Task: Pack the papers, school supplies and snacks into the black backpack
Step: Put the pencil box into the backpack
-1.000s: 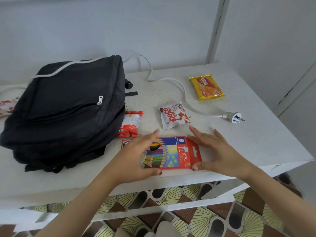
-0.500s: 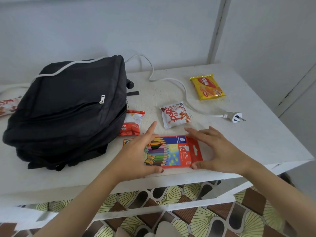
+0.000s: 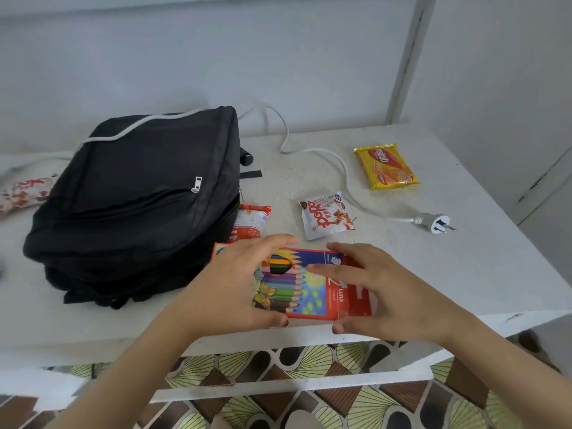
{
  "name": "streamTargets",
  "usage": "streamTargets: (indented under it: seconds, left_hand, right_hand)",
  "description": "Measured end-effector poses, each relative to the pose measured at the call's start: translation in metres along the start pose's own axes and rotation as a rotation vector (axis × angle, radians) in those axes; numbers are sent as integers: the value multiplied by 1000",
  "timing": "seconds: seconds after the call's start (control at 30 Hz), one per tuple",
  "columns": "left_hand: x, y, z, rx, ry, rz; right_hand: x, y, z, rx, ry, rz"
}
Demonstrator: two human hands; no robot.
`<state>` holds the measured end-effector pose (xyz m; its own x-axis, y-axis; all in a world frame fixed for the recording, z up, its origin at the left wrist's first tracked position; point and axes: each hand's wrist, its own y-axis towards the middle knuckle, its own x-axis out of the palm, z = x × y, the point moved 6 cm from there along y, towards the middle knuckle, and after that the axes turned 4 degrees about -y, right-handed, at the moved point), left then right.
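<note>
The left hand (image 3: 235, 283) lies over the pencil box (image 3: 309, 286). Its fingers are bent across the far edge and the thumb is on the near edge, so it clasps the box, which lies on the table (image 3: 470, 267). The right hand (image 3: 383, 292) has its fingers spread apart over the red end of the box, with the thumb at the near edge; I cannot tell if they press it. Just beyond the left fingertips a red snack packet (image 3: 252, 219) lies against the black backpack (image 3: 133, 205). Beyond the right fingertips is a white snack packet (image 3: 328, 216), and further away a yellow wafer pack (image 3: 387, 167).
</note>
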<state>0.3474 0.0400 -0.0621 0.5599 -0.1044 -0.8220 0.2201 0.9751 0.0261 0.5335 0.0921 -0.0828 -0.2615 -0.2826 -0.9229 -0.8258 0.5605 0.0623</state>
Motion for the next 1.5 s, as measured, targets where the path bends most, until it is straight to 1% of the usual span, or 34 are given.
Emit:
streamTargets:
  seconds: [0.13,0.27,0.37,0.47,0.5,0.57,0.63,0.7,0.77,0.93,1.0,1.07,1.1,1.13,1.17,1.23,1.27,1.3,1.33,1.37,1.43,1.5]
  left_hand:
    - [-21,1,6,41,82,7]
    - [-38,4,9,82,129,2]
    - [-48,5,4,111,184,26]
    - [-55,5,-3,147,222,52]
    - [-59,4,-6,156,216,77]
    - [-70,0,-15,166,179,189]
    - [-83,-7,-27,132,151,305]
    - [-94,-16,-44,82,146,355]
    - [-103,-26,-62,23,133,340]
    - [-120,-52,-112,-67,143,160]
    - [-132,-60,-128,-67,117,194]
    - [-146,-63,-133,-51,40,296]
    - [-155,-63,-133,-36,1,358]
    - [-164,-63,-131,7,31,429]
    - [-175,-63,-126,98,176,525]
    - [-186,-67,-110,384,591,751]
    - [-186,-69,-109,491,716,823]
    - [-186,-68,-110,550,779,852]
    - [-187,-64,-114,577,801,840]
    - [-187,-58,-120,581,804,794]
    - [-186,-47,-133,529,785,660]
    - [-185,-40,-148,431,763,532]
  right_hand:
    - [-5,14,-10,-56,-113,60]
    - [-6,28,-18,-89,-103,100]
    - [-10,37,-23,-112,-79,211]
    - [-14,43,-28,-91,-103,340]
    - [-15,45,-30,-68,-99,374]
    - [-13,48,-29,14,-40,434]
    - [-10,50,-25,124,40,490]
    - [-3,52,-23,210,91,523]
    - [4,54,-26,264,102,549]
    - [15,66,-34,386,141,615]
    - [16,73,-39,417,160,641]
    - [16,79,-44,441,193,669]
    - [16,83,-46,457,205,681]
    - [17,86,-48,472,210,694]
    - [18,90,-52,485,209,711]
    - [19,97,-60,515,221,746]
    - [19,99,-65,528,234,764]
    - [20,101,-69,540,247,781]
    - [20,102,-73,552,259,796]
    - [20,102,-76,563,267,806]
    - [21,104,-81,590,265,821]
    - [24,104,-86,617,257,842]
